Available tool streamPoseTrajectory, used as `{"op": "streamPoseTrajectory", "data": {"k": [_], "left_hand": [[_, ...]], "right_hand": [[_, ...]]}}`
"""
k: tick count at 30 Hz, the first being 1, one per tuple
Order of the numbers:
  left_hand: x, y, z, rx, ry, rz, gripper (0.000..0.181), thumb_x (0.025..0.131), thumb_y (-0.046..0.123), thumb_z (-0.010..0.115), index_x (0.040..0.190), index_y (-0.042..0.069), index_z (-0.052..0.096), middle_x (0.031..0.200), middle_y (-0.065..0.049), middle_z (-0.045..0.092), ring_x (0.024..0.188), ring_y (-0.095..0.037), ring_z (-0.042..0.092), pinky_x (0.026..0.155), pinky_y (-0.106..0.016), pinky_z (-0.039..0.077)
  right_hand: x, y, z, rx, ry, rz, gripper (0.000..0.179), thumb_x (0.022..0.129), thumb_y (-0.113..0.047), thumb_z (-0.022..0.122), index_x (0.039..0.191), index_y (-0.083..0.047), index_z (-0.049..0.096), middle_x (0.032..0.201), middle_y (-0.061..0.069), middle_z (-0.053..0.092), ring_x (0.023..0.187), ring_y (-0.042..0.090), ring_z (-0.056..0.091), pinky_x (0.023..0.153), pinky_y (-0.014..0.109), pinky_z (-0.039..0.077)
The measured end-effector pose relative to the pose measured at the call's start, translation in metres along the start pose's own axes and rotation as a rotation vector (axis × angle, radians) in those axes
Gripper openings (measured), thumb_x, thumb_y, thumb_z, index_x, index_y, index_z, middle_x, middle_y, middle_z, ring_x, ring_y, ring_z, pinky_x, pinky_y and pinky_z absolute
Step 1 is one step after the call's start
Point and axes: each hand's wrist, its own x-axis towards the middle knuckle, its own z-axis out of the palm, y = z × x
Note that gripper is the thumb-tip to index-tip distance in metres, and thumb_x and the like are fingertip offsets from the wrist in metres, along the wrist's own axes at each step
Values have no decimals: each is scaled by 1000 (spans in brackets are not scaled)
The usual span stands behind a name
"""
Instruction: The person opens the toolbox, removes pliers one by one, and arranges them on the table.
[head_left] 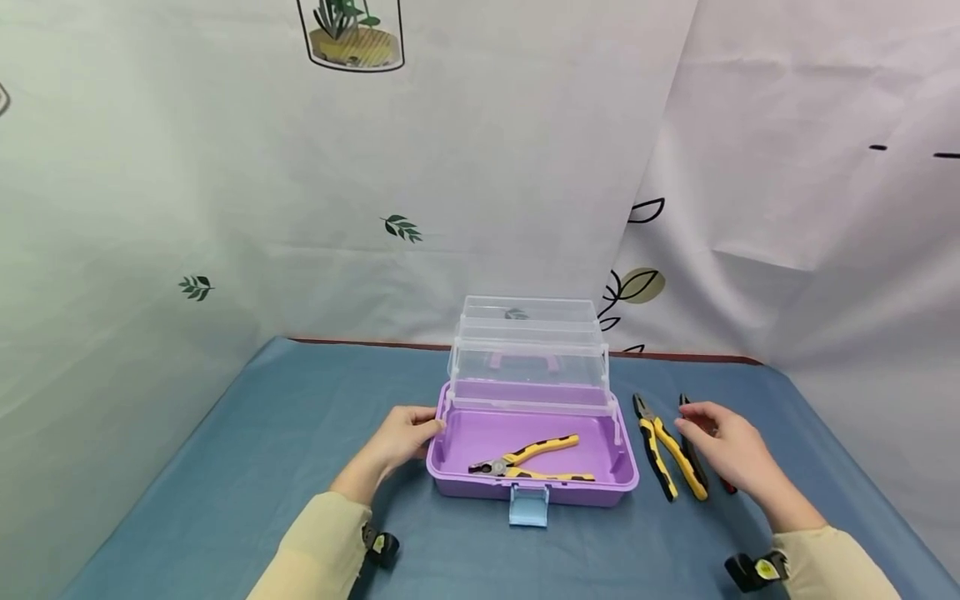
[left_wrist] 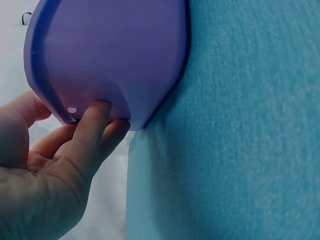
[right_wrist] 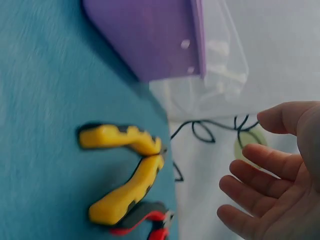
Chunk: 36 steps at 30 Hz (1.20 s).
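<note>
A purple toolbox (head_left: 472, 425) stands with its clear lid (head_left: 531, 333) raised. Inside lie yellow-and-black pliers (head_left: 542, 448), handles spread. My left hand (head_left: 401, 435) grips the box's left end; in the left wrist view the thumb is at the rim and the fingers press the end wall (left_wrist: 110, 55). To the right of the box, a second pair of yellow-and-black pliers (head_left: 663, 442) lies on the cloth. Beside it are red-and-black pliers (right_wrist: 150, 217), partly covered by my right hand (head_left: 723, 442) in the head view. That hand hovers with loosely bent fingers, holding nothing.
Blue cloth (head_left: 300, 433) covers the table, whose back edge meets a pale patterned curtain (head_left: 315, 183). A light blue latch (head_left: 528, 507) hangs down at the box's front.
</note>
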Motion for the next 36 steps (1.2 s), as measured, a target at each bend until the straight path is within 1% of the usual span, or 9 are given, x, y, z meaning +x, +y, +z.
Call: {"op": "streamPoseTrajectory", "data": {"k": [4, 8, 14, 22, 25, 29, 36], "left_hand": [[1, -1, 0, -2, 6, 11, 41, 90, 8, 55, 127, -11, 53, 119, -30, 60, 94, -25, 66, 73, -38, 60], [2, -3, 1, -4, 3, 11, 41, 90, 7, 55, 126, -12, 53, 117, -30, 61, 93, -26, 67, 73, -38, 60], [1, -1, 0, 7, -5, 7, 40, 90, 8, 55, 126, -10, 55, 118, -29, 61, 96, -28, 66, 73, -38, 60], [1, 0, -2, 27, -10, 10, 38, 91, 9, 55, 125, -10, 56, 116, -28, 61, 94, -24, 66, 72, -39, 60], [1, 0, -2, 34, 0, 5, 38, 92, 9, 55, 125, -10, 56, 115, -27, 62, 93, -24, 67, 72, -38, 60], [-1, -1, -2, 50, 9, -5, 38, 91, 8, 55, 125, -10, 56, 113, -26, 63, 91, -25, 67, 71, -37, 60], [-3, 2, -2, 50, -9, 12, 39, 91, 8, 55, 125, -11, 55, 114, -28, 62, 92, -27, 67, 71, -38, 60]], "right_hand": [[0, -13, 0, 17, 2, -43, 49, 95, -38, 54, 124, 1, 57, 115, 22, 62, 99, 36, 60, 77, 50, 53], [-1, -23, 2, 43, -20, -53, 47, 94, -35, 56, 124, 0, 57, 117, 21, 62, 102, 36, 61, 80, 49, 54], [1, -37, 8, 63, -18, -85, 44, 93, -34, 59, 123, -1, 59, 117, 20, 63, 101, 34, 62, 81, 49, 55], [3, -49, 16, 92, -17, -164, 39, 90, -29, 63, 119, -2, 61, 113, 16, 65, 103, 35, 62, 84, 48, 55], [3, -53, 19, 96, -34, -189, 39, 89, -29, 66, 118, -3, 62, 115, 15, 65, 105, 36, 61, 85, 48, 54], [4, -58, 22, 105, -76, -219, 41, 87, -32, 68, 117, -5, 63, 115, 13, 64, 105, 35, 62, 86, 48, 54], [9, -63, 27, 84, -115, -291, 39, 85, -29, 70, 117, -7, 64, 114, 8, 65, 106, 29, 62, 87, 46, 55]]}}
